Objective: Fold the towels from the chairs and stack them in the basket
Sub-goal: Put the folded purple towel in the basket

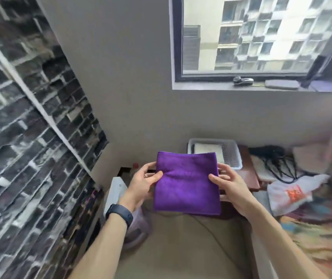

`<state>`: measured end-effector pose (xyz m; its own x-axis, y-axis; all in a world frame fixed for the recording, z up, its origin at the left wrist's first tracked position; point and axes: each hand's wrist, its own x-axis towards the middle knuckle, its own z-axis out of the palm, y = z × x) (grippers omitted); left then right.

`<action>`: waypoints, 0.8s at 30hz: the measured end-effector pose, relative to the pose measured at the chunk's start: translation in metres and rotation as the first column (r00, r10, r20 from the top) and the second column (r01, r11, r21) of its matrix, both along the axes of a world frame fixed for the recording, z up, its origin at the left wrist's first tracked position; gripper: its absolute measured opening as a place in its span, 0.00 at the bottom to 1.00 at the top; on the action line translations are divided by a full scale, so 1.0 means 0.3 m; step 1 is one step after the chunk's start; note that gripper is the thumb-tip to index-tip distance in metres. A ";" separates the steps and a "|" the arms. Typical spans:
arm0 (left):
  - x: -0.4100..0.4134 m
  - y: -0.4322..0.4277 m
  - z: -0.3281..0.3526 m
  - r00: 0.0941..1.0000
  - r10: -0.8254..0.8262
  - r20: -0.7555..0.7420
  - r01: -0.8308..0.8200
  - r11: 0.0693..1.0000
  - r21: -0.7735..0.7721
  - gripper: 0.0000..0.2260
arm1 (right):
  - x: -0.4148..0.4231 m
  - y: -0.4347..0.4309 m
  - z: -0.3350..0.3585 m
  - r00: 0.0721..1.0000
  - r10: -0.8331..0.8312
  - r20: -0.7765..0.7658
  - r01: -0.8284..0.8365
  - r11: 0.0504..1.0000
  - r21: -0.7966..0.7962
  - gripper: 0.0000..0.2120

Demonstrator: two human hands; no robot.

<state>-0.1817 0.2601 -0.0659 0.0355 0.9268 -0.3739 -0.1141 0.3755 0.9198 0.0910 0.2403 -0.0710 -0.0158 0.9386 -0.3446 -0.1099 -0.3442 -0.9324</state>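
Folded purple towel awaiting stacking.
Left hand and right hand are pinching its sides; basket beyond already holding one.

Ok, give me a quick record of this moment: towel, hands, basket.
held towel: purple towel, folded, held up in the air
left hand: pinches its left edge
right hand: grips its right edge
basket: white plastic, on a brown table
in basket: folded white towel
status: purple towel not yet in basket
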 end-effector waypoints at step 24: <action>0.520 1.128 -0.574 0.966 -0.238 -0.101 0.174 0.888 -0.424 0.14 | 0.437 0.997 -0.525 0.960 -0.168 0.224 0.244 0.893 -0.378 0.15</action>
<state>-0.0256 0.5986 -0.2381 0.1248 0.6682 -0.7334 0.1304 0.7218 0.6797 0.2222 0.5395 -0.2285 0.2611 0.6971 -0.6677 -0.0622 -0.6782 -0.7323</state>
